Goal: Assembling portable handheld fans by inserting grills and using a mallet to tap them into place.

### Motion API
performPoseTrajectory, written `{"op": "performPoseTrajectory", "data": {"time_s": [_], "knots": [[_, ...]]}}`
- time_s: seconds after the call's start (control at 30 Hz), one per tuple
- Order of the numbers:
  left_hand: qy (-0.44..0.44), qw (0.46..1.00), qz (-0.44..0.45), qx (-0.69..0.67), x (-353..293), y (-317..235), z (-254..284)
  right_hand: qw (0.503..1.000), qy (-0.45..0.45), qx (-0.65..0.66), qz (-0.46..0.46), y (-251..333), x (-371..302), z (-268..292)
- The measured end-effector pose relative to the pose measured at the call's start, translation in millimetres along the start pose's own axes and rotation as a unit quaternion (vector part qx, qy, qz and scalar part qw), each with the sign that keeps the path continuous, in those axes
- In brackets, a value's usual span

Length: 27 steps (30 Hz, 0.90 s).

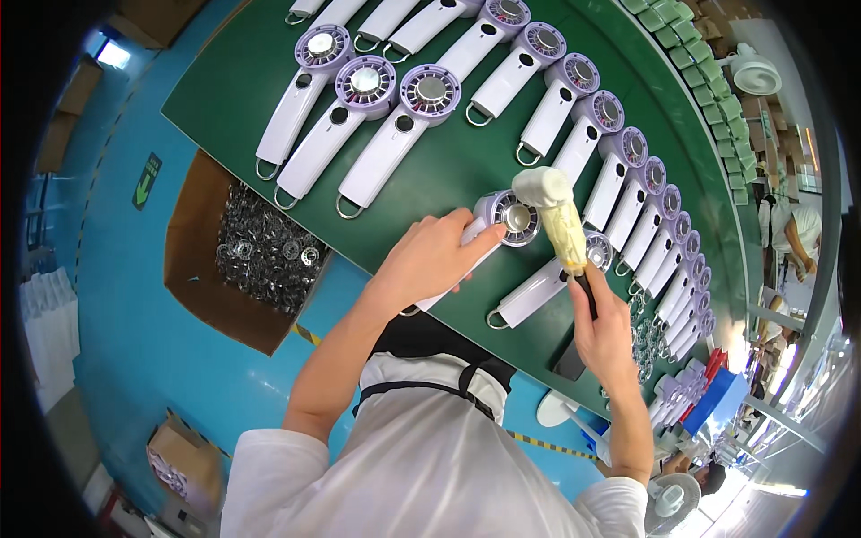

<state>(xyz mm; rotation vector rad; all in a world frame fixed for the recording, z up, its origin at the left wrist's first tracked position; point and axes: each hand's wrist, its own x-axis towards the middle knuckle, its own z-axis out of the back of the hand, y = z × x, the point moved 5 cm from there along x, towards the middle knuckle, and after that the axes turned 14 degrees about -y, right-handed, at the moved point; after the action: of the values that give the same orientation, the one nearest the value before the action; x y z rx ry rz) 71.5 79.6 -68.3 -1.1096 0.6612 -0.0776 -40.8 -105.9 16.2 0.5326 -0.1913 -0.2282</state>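
One sign, on the blue floor (117, 260), left of the open cardboard box (190, 235): a dark green rectangular floor sign (147, 181) with a light green arrow (143, 191) pointing toward the view's lower edge. Small light marks above the arrow, too small to read. Yellow-black striped tape (307, 334) just beside the box's lower right corner. White handheld fans (381, 166), up and right of the box: dark oval windows (404, 123) on handles, nothing legible.
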Motion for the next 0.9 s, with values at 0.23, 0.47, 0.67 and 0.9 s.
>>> {"op": "performPoseTrajectory", "data": {"time_s": [0.23,0.47,0.67,0.9], "knots": [[-0.001,1.000,-0.002,0.000,-0.6,0.3,1.8,0.993,-0.021,-0.024,-0.116,-0.9,-9.0,15.9],[-0.002,1.000,0.006,-0.005,0.7,4.1,-0.8,0.995,-0.078,-0.013,-0.053,3.7,-24.6,21.3],[-0.005,1.000,0.006,-0.020,1.7,3.4,-2.1,0.997,-0.050,-0.040,-0.034,-2.0,-34.9,11.7],[0.002,1.000,-0.006,-0.028,3.5,3.5,-2.4,0.997,-0.033,-0.053,-0.045,-10.3,-50.9,2.2]]}}
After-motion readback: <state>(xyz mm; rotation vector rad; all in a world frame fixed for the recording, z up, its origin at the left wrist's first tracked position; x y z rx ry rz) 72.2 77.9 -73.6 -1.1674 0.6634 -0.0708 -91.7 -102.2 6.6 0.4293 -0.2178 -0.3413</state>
